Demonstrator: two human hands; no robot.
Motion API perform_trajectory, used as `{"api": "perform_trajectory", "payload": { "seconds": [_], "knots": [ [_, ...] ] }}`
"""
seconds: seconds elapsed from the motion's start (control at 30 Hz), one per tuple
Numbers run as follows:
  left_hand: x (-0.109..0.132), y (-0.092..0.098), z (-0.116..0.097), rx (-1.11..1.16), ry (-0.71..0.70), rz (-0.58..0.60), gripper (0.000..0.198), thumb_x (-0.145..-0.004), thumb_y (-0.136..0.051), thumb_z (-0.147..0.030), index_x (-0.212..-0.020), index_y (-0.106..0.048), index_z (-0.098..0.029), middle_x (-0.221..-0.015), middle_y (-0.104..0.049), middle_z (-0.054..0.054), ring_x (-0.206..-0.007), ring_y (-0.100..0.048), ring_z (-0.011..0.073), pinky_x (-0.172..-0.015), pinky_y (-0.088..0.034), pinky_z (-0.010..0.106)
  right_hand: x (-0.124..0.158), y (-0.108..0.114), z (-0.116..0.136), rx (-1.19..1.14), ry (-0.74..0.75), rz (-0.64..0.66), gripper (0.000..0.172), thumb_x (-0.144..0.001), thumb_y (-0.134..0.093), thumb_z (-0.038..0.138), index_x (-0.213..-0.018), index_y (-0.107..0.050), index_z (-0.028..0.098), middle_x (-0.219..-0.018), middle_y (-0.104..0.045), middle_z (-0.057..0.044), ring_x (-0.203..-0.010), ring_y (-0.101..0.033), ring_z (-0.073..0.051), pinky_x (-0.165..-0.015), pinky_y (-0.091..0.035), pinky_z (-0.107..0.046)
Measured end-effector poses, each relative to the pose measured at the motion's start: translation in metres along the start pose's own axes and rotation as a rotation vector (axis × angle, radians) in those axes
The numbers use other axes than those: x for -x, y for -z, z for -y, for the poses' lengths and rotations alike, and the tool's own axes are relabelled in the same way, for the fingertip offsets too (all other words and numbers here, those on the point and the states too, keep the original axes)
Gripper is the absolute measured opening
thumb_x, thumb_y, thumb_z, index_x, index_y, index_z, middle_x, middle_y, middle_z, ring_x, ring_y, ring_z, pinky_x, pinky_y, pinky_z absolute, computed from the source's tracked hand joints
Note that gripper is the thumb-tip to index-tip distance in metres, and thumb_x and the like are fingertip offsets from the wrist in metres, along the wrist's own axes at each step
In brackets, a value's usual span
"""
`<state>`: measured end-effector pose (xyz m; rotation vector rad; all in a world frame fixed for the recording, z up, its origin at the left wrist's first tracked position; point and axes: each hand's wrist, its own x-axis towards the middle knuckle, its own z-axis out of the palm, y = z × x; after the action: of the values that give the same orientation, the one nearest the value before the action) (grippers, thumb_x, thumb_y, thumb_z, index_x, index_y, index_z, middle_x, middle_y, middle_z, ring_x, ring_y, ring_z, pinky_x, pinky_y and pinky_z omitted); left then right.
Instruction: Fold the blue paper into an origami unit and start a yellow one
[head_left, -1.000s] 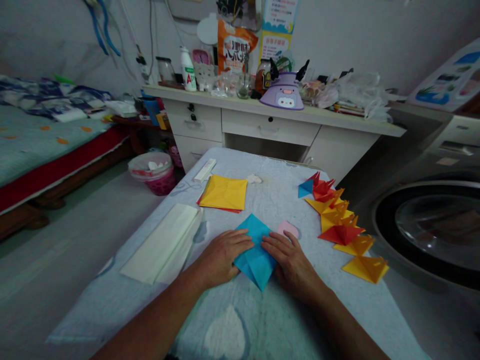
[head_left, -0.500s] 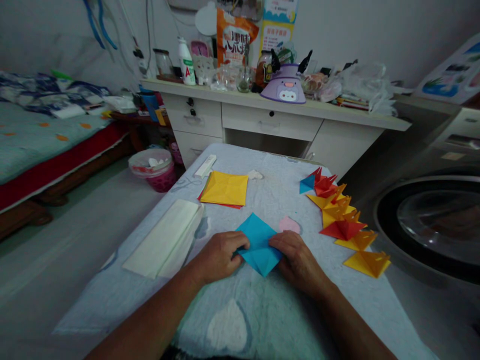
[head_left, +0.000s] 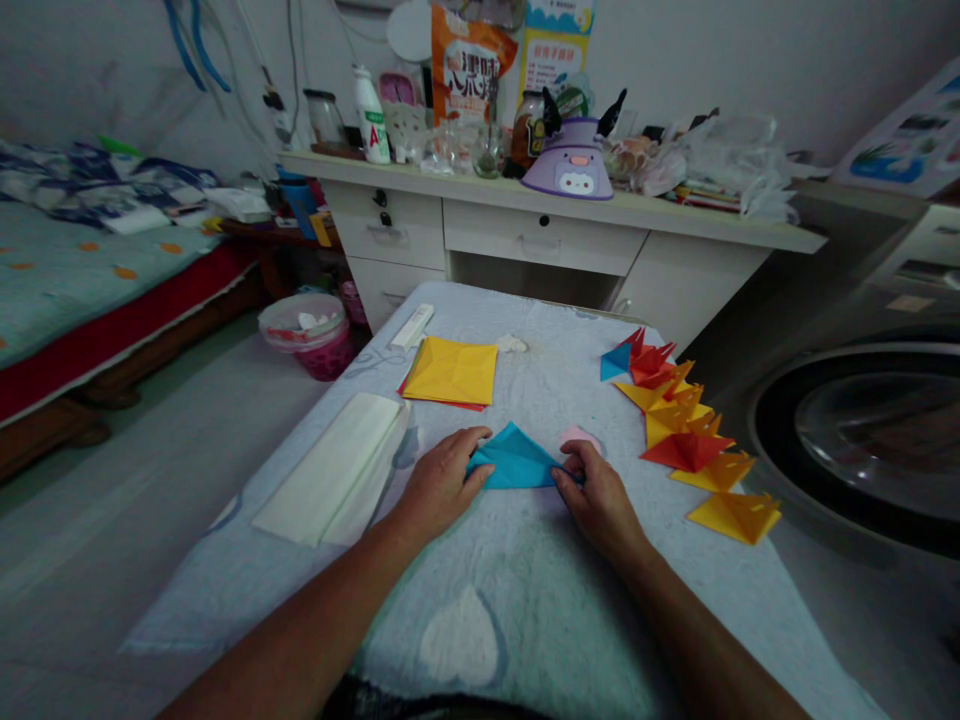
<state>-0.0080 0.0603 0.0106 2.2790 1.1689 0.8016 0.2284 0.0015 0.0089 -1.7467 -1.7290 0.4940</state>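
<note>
A sheet of blue origami paper (head_left: 514, 462), doubled into a triangle with its point away from me, lies at the middle of the cloth-covered table (head_left: 540, 570). My left hand (head_left: 450, 475) pinches its left corner between thumb and fingers. At the opposite corner, my right hand (head_left: 592, 490) grips the paper the same way. Beyond my left hand is a stack of square paper (head_left: 452, 370), yellow on top with red beneath. Folded paper pieces (head_left: 686, 452) in red, yellow and blue line the table's right side.
A folded pale cloth or paper (head_left: 330, 470) lies left of my left hand, with a small white box (head_left: 412, 327) farther back. Behind the table stands a cluttered white desk (head_left: 495, 225). A pink bin (head_left: 322, 345) is at left, a washing machine (head_left: 862, 430) at right.
The blue paper has gone from an opened diamond to a triangle, its near corner folded away from me. Both hands have shifted slightly to its side corners.
</note>
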Motion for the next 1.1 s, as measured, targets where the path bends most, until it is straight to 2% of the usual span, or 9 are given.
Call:
{"api": "perform_trajectory", "payload": {
  "seconds": [0.17,0.37,0.63,0.73,0.8,0.87,0.97,1.1],
  "knots": [
    [-0.001,-0.005,0.004,-0.042,0.004,-0.01,0.036,-0.088,-0.057,-0.022,-0.123,-0.052,-0.02,-0.118,-0.066,0.009,-0.105,-0.065,0.0225,-0.094,-0.051,0.039,-0.003,-0.002,-0.001,0.039,-0.038,-0.052,0.02,-0.081,-0.057,0.027,-0.097,-0.047,0.021,-0.081,-0.061,-0.003,-0.073,-0.059,-0.02,-0.066,-0.044,-0.032],
    [-0.003,-0.007,0.006,-0.118,0.002,0.018,0.039,-0.085,-0.061,-0.019,-0.123,-0.051,-0.021,-0.115,-0.066,0.008,-0.104,-0.064,0.0229,-0.091,-0.052,0.038,-0.003,0.001,-0.001,0.052,-0.046,-0.006,0.015,-0.078,-0.058,0.025,-0.09,-0.051,0.02,-0.078,-0.06,-0.002,-0.071,-0.057,-0.019,-0.065,-0.042,-0.03],
    [-0.002,-0.001,0.001,-0.088,-0.011,0.04,0.035,-0.086,-0.06,-0.019,-0.121,-0.052,-0.019,-0.105,-0.065,0.007,-0.092,-0.062,0.0209,-0.082,-0.05,0.035,-0.007,0.024,-0.014,0.056,0.09,0.111,0.008,-0.078,-0.059,0.024,-0.082,-0.065,0.02,-0.086,-0.064,-0.005,-0.086,-0.057,-0.023,-0.081,-0.041,-0.037],
    [-0.002,0.003,-0.002,-0.012,-0.039,0.081,0.024,-0.084,-0.062,-0.021,-0.107,-0.058,-0.018,-0.096,-0.062,0.005,-0.086,-0.06,0.0192,-0.077,-0.048,0.032,-0.008,0.029,-0.018,0.031,0.139,0.179,0.012,-0.08,-0.056,0.02,-0.085,-0.067,0.02,-0.088,-0.063,-0.006,-0.087,-0.056,-0.022,-0.082,-0.041,-0.037],
    [-0.002,0.006,-0.002,0.041,-0.087,0.123,0.015,-0.079,-0.063,-0.014,-0.093,-0.06,-0.019,-0.091,-0.06,0.003,-0.086,-0.058,0.0181,-0.076,-0.046,0.03,-0.008,0.031,-0.019,0.044,0.161,0.199,0.018,-0.077,-0.054,0.015,-0.09,-0.066,0.02,-0.09,-0.063,-0.006,-0.087,-0.055,-0.022,-0.081,-0.04,-0.037],
    [-0.001,0.007,-0.002,0.078,-0.144,0.158,0.019,-0.071,-0.06,-0.004,-0.084,-0.059,-0.018,-0.09,-0.058,0.003,-0.089,-0.056,0.0175,-0.077,-0.044,0.028,-0.008,0.032,-0.02,0.092,0.149,0.174,0.025,-0.072,-0.054,0.011,-0.093,-0.064,0.019,-0.09,-0.062,-0.006,-0.086,-0.053,-0.022,-0.078,-0.04,-0.036],
    [0.0,0.006,-0.001,0.094,-0.199,0.204,0.025,-0.063,-0.056,0.0,-0.079,-0.058,-0.018,-0.087,-0.057,0.002,-0.089,-0.055,0.0174,-0.077,-0.041,0.027,-0.009,0.032,-0.023,0.174,0.155,0.141,0.025,-0.067,-0.053,0.006,-0.087,-0.061,0.018,-0.088,-0.06,-0.006,-0.083,-0.051,-0.022,-0.076,-0.039,-0.035],
    [0.0,0.007,-0.002,0.058,-0.232,0.27,0.02,-0.064,-0.059,-0.006,-0.08,-0.058,-0.019,-0.085,-0.056,0.002,-0.085,-0.053,0.0182,-0.075,-0.04,0.029,-0.011,0.034,-0.028,0.218,0.202,0.175,0.023,-0.068,-0.053,0.004,-0.082,-0.063,0.019,-0.09,-0.06,-0.007,-0.086,-0.052,-0.023,-0.077,-0.04,-0.035]
  ]
}}
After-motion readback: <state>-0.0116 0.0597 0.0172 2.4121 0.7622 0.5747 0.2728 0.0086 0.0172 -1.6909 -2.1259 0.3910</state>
